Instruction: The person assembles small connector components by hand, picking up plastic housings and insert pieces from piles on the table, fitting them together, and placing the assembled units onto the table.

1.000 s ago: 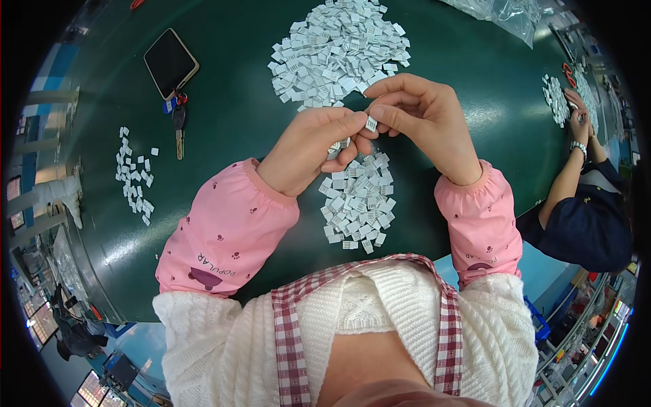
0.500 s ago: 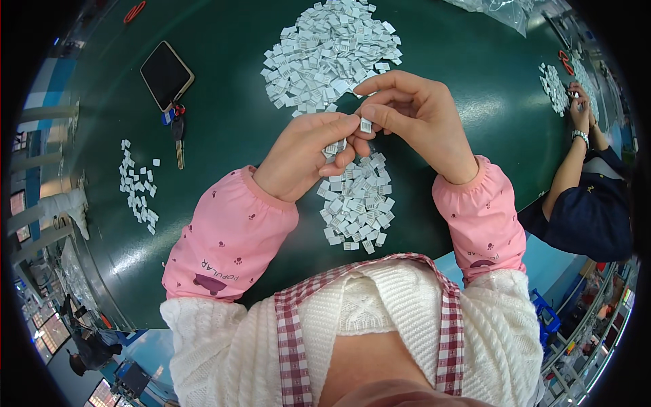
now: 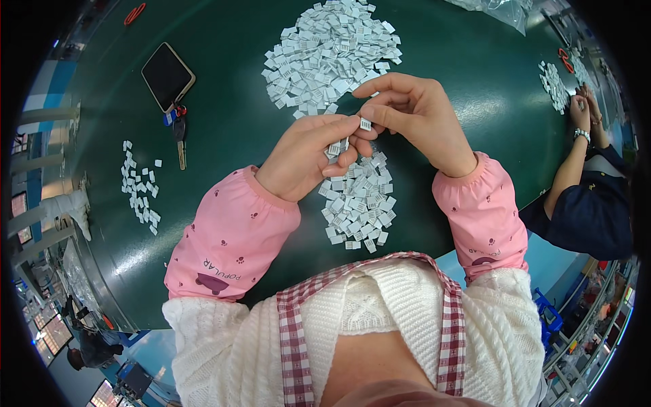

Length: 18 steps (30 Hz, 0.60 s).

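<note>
Between the fingertips of both hands is one small white plastic connector piece (image 3: 365,125) with dark slots on its face. My left hand (image 3: 308,146) pinches it from the left with thumb and forefinger, and its curled fingers hold several more such pieces (image 3: 337,148). My right hand (image 3: 422,122) meets the same piece with thumb and fingertips; its forefinger arches above. A large heap of like pieces (image 3: 332,54) lies beyond the hands. Nearer to me, below the fingers, is a smaller pile (image 3: 357,203).
A phone (image 3: 167,76) and a key (image 3: 180,136) lie on the green table (image 3: 230,81) at left, with a scattered group of white pieces (image 3: 139,186) nearer. Orange-red scissors handles (image 3: 135,13) are far left. Clear plastic (image 3: 502,12) lies far right. A co-worker's hands (image 3: 584,112) are near another pile (image 3: 554,88).
My hands hold nearly the same pose, and the piece between them is tilted slightly. At right, the co-worker's hands have shifted a little.
</note>
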### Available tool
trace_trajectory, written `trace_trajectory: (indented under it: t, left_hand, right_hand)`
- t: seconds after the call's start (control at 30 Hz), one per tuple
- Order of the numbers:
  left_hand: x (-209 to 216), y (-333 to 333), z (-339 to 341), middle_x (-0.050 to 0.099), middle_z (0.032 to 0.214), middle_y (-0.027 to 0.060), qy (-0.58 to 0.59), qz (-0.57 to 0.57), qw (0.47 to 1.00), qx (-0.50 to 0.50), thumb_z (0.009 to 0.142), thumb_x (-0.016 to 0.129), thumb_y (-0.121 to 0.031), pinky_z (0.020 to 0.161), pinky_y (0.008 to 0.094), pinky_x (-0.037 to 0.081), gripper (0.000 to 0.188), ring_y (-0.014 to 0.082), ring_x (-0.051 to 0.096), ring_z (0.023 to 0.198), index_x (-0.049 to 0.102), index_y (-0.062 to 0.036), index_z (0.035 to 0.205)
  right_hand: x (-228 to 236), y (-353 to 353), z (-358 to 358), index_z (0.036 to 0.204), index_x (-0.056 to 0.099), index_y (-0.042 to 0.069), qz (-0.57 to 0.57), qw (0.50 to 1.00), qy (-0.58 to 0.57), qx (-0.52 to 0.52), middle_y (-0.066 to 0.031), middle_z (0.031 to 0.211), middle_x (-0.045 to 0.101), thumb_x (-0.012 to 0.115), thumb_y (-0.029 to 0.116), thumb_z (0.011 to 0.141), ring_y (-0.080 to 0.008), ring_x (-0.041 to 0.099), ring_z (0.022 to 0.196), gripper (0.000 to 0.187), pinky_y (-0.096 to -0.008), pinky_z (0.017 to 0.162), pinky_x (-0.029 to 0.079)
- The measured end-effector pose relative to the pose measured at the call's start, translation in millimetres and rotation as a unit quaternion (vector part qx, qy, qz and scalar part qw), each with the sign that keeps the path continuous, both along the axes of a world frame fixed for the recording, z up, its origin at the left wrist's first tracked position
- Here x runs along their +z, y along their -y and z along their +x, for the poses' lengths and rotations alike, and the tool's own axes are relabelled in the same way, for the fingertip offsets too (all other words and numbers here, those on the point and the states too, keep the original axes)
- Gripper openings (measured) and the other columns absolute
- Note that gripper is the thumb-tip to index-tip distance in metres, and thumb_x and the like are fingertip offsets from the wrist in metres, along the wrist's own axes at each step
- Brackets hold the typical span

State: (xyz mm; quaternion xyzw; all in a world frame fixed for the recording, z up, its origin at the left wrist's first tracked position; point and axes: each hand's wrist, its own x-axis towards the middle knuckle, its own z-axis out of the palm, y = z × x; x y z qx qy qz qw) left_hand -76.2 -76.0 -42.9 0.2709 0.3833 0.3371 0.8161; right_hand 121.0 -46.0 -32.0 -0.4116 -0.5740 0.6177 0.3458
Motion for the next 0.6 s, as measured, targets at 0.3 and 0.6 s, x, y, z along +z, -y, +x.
trace_trajectory:
  t: [0.3, 0.6]
  left_hand:
    - [-0.1, 1.4, 6.4, 0.062, 0.083, 0.0114, 0.033, -0.055, 0.995, 0.080, 0.099, 0.057, -0.022, 0.050, 0.0225, 0.036, 0.026, 0.0102, 0.047, 0.058, 0.065, 0.0027, 0.104]
    - [-8.1, 0.2, -7.6, 0.056, 0.078, 0.0089, 0.053, 0.028, 0.998, 0.016, 0.104, 0.048, -0.015, 0.045, 0.0156, 0.029, 0.027, 0.0057, 0.040, 0.055, 0.059, 0.0052, 0.118]
  right_hand:
    - [2.0, 1.2, 6.9, 0.102, 0.070, -0.003, 0.063, 0.998, -0.025, 0.002, -0.0058, 0.083, 0.069, 0.069, -0.001, 0.087, -0.0096, 0.062, 0.072, 0.015, -0.0199, 0.069, 0.051]
    - [-26.5, -30.2, 24.6, 0.097, 0.073, 0.002, 0.316, 0.890, 0.314, -0.099, -0.0018, 0.085, 0.067, 0.071, 0.002, 0.083, -0.0096, 0.053, 0.067, 0.015, -0.0230, 0.062, 0.043]
